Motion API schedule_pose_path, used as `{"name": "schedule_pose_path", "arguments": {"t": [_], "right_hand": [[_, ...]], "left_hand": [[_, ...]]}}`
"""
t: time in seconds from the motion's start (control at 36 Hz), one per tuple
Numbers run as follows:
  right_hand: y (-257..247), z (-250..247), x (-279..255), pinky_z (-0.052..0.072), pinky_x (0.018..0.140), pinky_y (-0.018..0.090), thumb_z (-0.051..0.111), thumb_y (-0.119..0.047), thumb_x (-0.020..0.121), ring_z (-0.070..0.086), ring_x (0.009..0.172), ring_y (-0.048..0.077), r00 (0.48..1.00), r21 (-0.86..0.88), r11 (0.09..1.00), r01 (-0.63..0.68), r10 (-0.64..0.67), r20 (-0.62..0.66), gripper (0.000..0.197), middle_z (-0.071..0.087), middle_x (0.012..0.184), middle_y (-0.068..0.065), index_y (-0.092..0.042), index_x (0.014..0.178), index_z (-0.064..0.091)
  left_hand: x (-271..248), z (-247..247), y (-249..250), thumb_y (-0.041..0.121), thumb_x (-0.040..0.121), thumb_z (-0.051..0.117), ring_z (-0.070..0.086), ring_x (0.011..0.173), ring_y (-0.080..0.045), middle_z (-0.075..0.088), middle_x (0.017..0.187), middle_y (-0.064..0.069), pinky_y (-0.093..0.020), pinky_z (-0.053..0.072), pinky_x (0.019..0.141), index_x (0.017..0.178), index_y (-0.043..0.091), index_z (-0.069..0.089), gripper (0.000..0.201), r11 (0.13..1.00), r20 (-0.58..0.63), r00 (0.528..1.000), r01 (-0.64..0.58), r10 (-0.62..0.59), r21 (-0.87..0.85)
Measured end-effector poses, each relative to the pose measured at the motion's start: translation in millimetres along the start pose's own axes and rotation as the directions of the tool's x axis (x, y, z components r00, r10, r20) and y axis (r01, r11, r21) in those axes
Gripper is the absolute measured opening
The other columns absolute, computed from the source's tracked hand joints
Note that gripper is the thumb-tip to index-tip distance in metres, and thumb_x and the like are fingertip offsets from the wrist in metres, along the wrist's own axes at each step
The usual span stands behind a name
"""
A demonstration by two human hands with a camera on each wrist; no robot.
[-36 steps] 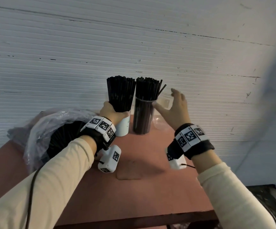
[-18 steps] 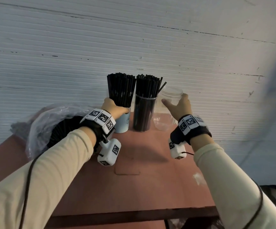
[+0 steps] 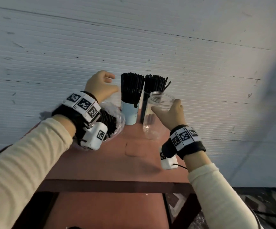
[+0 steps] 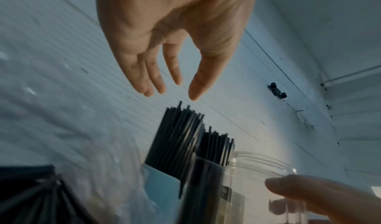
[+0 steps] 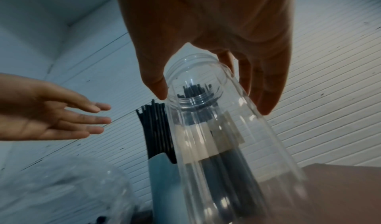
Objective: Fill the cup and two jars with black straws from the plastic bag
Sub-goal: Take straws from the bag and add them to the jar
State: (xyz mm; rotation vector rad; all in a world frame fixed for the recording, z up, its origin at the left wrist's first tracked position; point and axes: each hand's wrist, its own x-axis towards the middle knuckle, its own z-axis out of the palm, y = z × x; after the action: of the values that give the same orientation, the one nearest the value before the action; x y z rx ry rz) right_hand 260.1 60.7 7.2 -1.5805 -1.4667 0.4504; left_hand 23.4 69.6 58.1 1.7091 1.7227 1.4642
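A pale blue cup [image 3: 130, 113] packed with black straws [image 3: 130, 90] stands at the back of the reddish table [image 3: 110, 164]. Right of it a clear jar [image 3: 144, 106] also holds a full bunch of straws. My right hand [image 3: 168, 111] grips an empty clear jar [image 3: 157, 116] near its rim, tilted in front of the full jar; in the right wrist view thumb and fingers wrap its neck [image 5: 198, 87]. My left hand [image 3: 101, 85] hovers open beside the cup's straws, holding nothing [image 4: 171, 74]. The plastic bag [image 3: 112, 123] with more straws lies under my left wrist.
A white ribbed wall [image 3: 150, 47] rises directly behind the cup and jars. The table's dark front rail [image 3: 110, 185] runs across below my arms, with a lower shelf [image 3: 107, 210] underneath. Patterned floor [image 3: 266, 205] shows at the right.
My left hand has let go of the cup's straws and lifted up and left, open. My right hand has closed round the empty jar and brought it forward, tilted.
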Motion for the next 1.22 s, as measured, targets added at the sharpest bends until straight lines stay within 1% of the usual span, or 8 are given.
{"name": "schedule_pose_path", "arguments": {"t": [0.28,0.44,0.58,0.72,0.83,0.92,1.14,1.22], "right_hand": [[-25.5,23.6,-23.4,0.040,0.083,0.029,0.073,-0.039,0.080,0.044,0.102,0.019,0.994,-0.032,0.996,0.089,-0.087,0.070,0.075,0.039,0.116,0.007,-0.001,0.130,0.032],[-24.6,21.9,-28.6,0.028,0.115,0.047,0.070,-0.059,0.076,0.025,0.140,0.035,0.994,-0.151,0.983,0.107,-0.108,0.005,0.112,0.021,0.151,0.022,-0.001,0.150,0.009],[-36.9,26.6,-43.4,0.024,0.106,0.027,0.066,-0.043,0.083,0.032,0.126,0.028,0.849,-0.212,0.860,0.464,-0.500,-0.171,0.075,0.032,0.138,0.013,-0.008,0.141,0.034],[-60.0,52.5,-61.6,0.042,0.096,0.031,0.060,-0.029,0.090,0.050,0.111,0.021,0.757,-0.159,0.741,0.653,-0.644,0.107,0.040,0.052,0.121,0.006,-0.010,0.125,0.052],[-78.1,93.6,-66.6,0.050,0.086,0.037,0.050,-0.033,0.097,0.059,0.095,0.018,0.693,-0.145,0.741,0.656,-0.515,0.504,0.026,0.066,0.104,0.001,-0.015,0.108,0.065],[-91.0,120.3,-67.2,0.046,0.084,0.033,0.043,-0.034,0.101,0.060,0.097,0.024,0.623,-0.180,0.727,0.662,-0.400,0.672,0.035,0.068,0.105,0.007,-0.010,0.113,0.065],[-86.3,180.6,-27.6,0.039,0.103,0.043,0.043,-0.054,0.096,0.049,0.124,0.035,0.754,-0.509,0.678,0.530,-0.102,0.649,0.058,0.050,0.136,0.018,-0.009,0.134,0.046],[-79.1,192.3,-20.1,0.039,0.103,0.045,0.050,-0.058,0.088,0.050,0.123,0.035,0.777,-0.542,0.664,0.515,-0.095,0.622,0.064,0.053,0.131,0.015,-0.011,0.133,0.046]], "left_hand": [[-17.4,-71.7,-49.1,0.016,0.079,0.073,0.058,0.113,-0.023,0.062,0.118,-0.004,-0.032,0.043,0.094,0.104,0.030,0.068,0.029,0.963,0.095,0.995,-0.018,-0.008,0.270],[-36.5,-87.3,-67.1,0.008,0.085,0.071,0.042,0.136,-0.020,0.054,0.140,-0.002,-0.037,0.034,0.111,0.117,0.035,0.062,0.043,0.967,0.378,0.924,-0.040,-0.059,0.251],[-45.9,-90.9,-72.0,-0.007,0.083,0.061,0.050,0.127,-0.020,0.055,0.136,0.000,-0.025,0.038,0.089,0.122,0.024,0.062,0.049,0.961,0.348,0.937,-0.064,-0.035,0.270],[-46.9,-92.7,-77.2,-0.008,0.083,0.058,0.057,0.108,-0.023,0.058,0.131,-0.005,-0.026,0.040,0.072,0.117,0.026,0.064,0.049,0.958,0.240,0.969,-0.015,-0.056,0.287],[-51.3,-91.3,-75.6,-0.006,0.084,0.057,0.060,0.075,-0.021,0.061,0.124,-0.021,-0.022,0.039,0.061,0.118,0.027,0.066,0.048,0.956,0.178,0.983,-0.008,-0.046,0.294],[-52.0,-91.6,-76.5,-0.004,0.085,0.056,0.062,0.102,-0.018,0.061,0.129,-0.011,-0.025,0.045,0.073,0.112,0.036,0.066,0.049,0.964,0.138,0.990,-0.016,-0.022,0.267],[-49.3,-95.5,-76.6,-0.002,0.086,0.058,0.066,0.082,-0.023,0.055,0.140,-0.001,-0.018,0.047,0.061,0.126,0.033,0.062,0.053,0.966,0.234,0.972,-0.064,0.004,0.250],[-50.8,-94.7,-79.4,0.004,0.079,0.071,0.058,0.119,-0.025,0.048,0.147,-0.001,-0.020,0.041,0.087,0.140,0.032,0.051,0.070,0.945,0.327,0.945,-0.088,-0.021,0.316]]}}
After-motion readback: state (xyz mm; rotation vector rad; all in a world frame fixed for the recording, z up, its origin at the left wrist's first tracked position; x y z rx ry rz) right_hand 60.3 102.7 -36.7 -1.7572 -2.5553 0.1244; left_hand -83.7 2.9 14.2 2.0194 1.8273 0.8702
